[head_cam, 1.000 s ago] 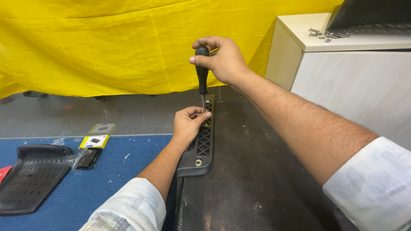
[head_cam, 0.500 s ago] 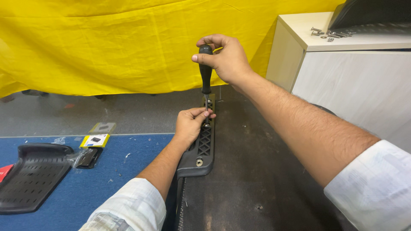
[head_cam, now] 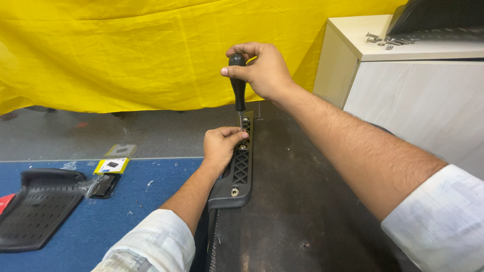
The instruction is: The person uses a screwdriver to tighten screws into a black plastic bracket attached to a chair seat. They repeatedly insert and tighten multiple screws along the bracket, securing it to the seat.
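Black-handled screwdriver [head_cam: 237, 83] gripped upright in right hand [head_cam: 264, 70], left hand [head_cam: 222, 146] pinching its tip at black plastic bracket [head_cam: 241, 168]: best kept vertical, pressed firmly.

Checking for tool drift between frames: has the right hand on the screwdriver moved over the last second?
No. The right hand grips the screwdriver upright over the same spot on the black bracket, equally far from the white cabinet.
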